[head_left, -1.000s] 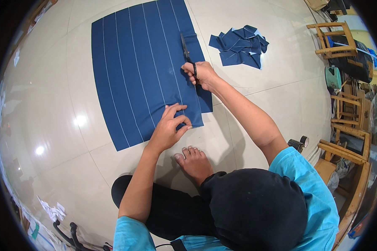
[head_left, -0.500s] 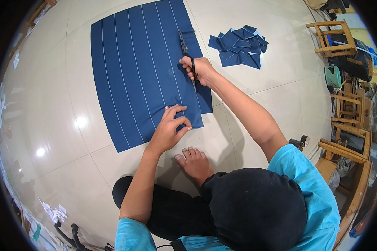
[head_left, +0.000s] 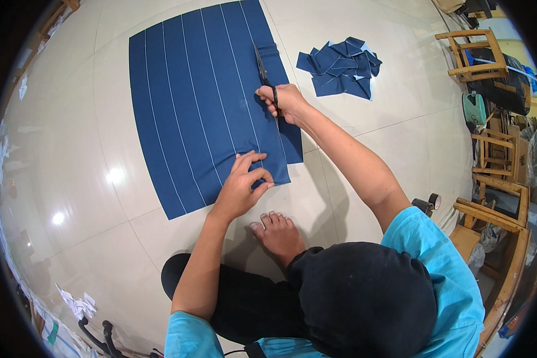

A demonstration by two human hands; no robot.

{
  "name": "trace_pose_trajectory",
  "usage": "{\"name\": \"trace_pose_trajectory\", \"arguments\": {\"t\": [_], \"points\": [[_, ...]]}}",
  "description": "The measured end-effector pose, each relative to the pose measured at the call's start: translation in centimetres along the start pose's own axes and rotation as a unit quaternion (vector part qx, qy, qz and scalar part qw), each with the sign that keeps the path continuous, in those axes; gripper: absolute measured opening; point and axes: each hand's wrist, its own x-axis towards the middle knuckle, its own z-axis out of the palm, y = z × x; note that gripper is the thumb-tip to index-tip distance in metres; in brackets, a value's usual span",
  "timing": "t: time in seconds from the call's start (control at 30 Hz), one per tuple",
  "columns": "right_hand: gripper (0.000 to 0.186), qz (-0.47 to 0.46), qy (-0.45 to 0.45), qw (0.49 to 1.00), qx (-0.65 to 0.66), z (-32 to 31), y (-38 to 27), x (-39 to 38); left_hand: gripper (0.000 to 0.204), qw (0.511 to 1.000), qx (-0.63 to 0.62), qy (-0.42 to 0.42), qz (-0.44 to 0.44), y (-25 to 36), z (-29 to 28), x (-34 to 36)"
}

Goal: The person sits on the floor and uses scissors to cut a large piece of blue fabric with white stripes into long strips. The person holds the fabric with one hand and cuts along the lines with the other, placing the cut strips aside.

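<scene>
Both hands work the blue cloth: right hand, gripping scissors, has advanced toward twelve o'clock, probably lengthening the cut; left hand stays pressing, fingers curled.

The right hand with the scissors is farther up the blue cloth than before, lengthening the cut along the chalk line.

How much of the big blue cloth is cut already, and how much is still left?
Done: a pile of cut blue pieces lies on the floor. In hand: the right hand runs scissors along a white line near the blue cloth's right edge, about halfway up, while the left hand presses its near edge. Left: the other marked strips are uncut.
</scene>
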Motion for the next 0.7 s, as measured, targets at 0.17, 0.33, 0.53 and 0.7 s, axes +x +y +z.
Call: {"name": "trace_pose_trajectory", "arguments": {"t": [0.17,0.33,0.53,0.7], "points": [[0.031,0.014,0.009,1.0,0.014,0.1,-1.2,0.0,0.012,1.0,-0.005,-0.004,-0.004,-0.2,0.1,0.0],[0.03,0.008,0.007,1.0,0.016,0.2,-1.8,0.7,0.012,1.0,-0.006,-0.001,-0.001,-0.3,0.2,-0.1],[0.029,0.009,0.001,1.0,0.015,0.2,-1.9,1.1,0.012,1.0,-0.009,-0.001,-0.001,-0.2,0.1,0.0],[0.028,0.013,0.004,1.0,0.007,0.2,-2.1,1.3,0.013,1.0,-0.003,0.0,0.0,-0.1,0.1,0.1]]}}
